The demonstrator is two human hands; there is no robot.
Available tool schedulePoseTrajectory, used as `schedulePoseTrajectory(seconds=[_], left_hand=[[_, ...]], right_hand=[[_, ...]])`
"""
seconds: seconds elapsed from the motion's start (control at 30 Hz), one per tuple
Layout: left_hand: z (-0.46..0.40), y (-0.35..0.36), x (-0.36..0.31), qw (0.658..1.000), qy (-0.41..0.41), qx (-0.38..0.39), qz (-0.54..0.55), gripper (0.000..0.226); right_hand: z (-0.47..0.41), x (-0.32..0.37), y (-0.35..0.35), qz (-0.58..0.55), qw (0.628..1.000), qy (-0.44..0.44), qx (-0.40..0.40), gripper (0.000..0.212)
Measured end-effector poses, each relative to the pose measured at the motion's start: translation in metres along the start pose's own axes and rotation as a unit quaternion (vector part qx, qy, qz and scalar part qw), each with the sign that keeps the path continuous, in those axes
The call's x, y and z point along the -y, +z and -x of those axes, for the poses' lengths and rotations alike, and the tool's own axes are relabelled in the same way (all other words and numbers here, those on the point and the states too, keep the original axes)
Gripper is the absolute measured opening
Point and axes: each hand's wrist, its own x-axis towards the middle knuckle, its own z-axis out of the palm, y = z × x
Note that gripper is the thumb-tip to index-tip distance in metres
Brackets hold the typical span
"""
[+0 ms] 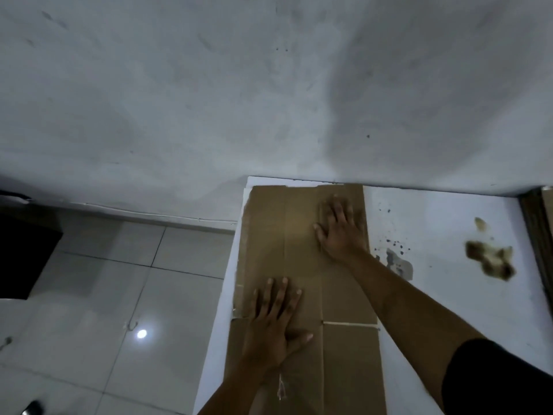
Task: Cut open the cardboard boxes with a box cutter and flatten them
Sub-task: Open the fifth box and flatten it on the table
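Note:
A flattened brown cardboard box [302,253] lies on the left part of a white table [443,223], reaching from the wall toward me. My left hand [275,322] presses flat on its near half with fingers spread and straight. My right hand [339,229] lies palm down on the far right part of the cardboard, fingers straight and pointing at the wall. No box cutter is in view.
The table top carries brown stains [490,259] and dark specks to the right of the cardboard. More cardboard [538,235] stands at the right edge. A grey wall [269,85] rises behind. White floor tiles [119,295] and a black object [24,253] lie left.

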Motion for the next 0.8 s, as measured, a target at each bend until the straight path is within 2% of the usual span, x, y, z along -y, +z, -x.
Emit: schedulePoseTrajectory(seconds=[0.1,0.3,0.63,0.8], left_hand=[[0.000,0.002,0.000,1.000,-0.006,-0.013,-0.001,0.093],[0.001,0.001,-0.001,0.999,-0.006,-0.040,0.005,0.092],[0.004,0.009,0.003,0.999,-0.005,-0.039,-0.003,0.075],[0.000,0.003,0.010,1.000,0.004,0.026,-0.006,0.077]], right_hand=[[-0.015,0.005,0.010,-0.008,0.999,0.010,0.029,0.073],[0.004,0.009,0.022,0.002,1.000,0.021,0.005,0.070],[0.164,0.028,0.071,-0.036,0.999,0.018,0.010,0.080],[0.241,0.052,0.091,-0.047,0.996,0.075,0.008,0.080]])
